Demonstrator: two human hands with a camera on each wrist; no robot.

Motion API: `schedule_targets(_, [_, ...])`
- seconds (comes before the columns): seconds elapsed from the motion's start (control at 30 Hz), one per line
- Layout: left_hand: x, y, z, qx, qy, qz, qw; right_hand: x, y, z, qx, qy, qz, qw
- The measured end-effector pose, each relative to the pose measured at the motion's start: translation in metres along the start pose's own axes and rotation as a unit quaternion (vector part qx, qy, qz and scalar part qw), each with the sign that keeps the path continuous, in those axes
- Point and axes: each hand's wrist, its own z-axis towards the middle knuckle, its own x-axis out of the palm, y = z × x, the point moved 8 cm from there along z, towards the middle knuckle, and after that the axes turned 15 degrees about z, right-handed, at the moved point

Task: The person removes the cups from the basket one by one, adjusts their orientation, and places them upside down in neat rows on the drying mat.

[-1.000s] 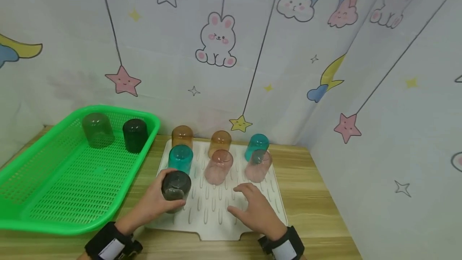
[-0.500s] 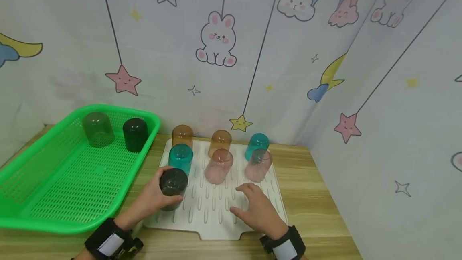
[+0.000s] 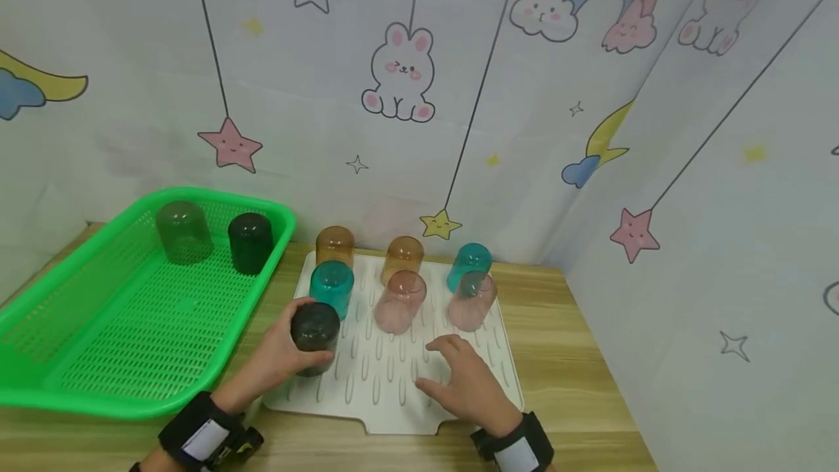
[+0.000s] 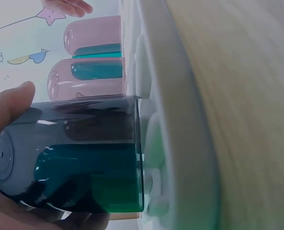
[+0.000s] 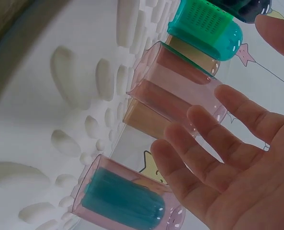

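My left hand (image 3: pixel 283 344) grips a dark grey glass (image 3: pixel 316 337), upside down, thumb on the near side and fingers behind it. In the left wrist view its rim is right at the ridged surface of the white draining tray (image 3: pixel 387 417). A teal glass (image 3: pixel 332 288) stands just behind it. My right hand (image 3: pixel 468 384) hovers over the tray's right part, fingers apart and holding nothing. Nearest to it are two pink glasses, one in the middle (image 3: pixel 400 304) and one at the right (image 3: pixel 472 304). All of these are inverted.
Two amber glasses, left (image 3: pixel 335 242) and middle (image 3: pixel 403 257), and another teal glass (image 3: pixel 470 264) line the tray's back row. At left, a green basket (image 3: pixel 197 384) holds an olive-grey glass (image 3: pixel 183 233) and a black glass (image 3: pixel 251 245). A patterned curtain (image 3: pixel 314 93) hangs close behind.
My left hand has shifted the dark grey glass slightly left and back, and it now stands straighter over the tray's front left. My right hand stays almost where it was.
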Motion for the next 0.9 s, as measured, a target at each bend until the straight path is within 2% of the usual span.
schedule_targets(0.4, [-0.002, 0.0, -0.003, -0.003, -0.007, 0.016, 0.9998, -0.001, 0.004, -0.002, -0.012, -0.006, -0.009, 1.0])
schedule_targets(0.6, [-0.017, -0.014, -0.007, 0.038, -0.051, 0.043, 0.9971, -0.005, 0.008, -0.004, -0.022, -0.009, -0.01, 1.0])
schedule_targets(0.73, [-0.03, -0.032, -0.016, 0.083, -0.086, 0.123, 0.9851, -0.005, 0.008, -0.005, -0.021, -0.008, -0.007, 1.0])
schedule_targets(0.83, [-0.04, -0.053, -0.028, 0.126, -0.113, 0.198, 0.9654, -0.005, 0.009, -0.006, -0.024, -0.01, -0.008, 1.0])
schedule_targets(0.9, [-0.047, -0.07, -0.036, 0.156, -0.118, 0.241, 0.9506, -0.007, 0.01, -0.007, -0.026, -0.013, -0.011, 1.0])
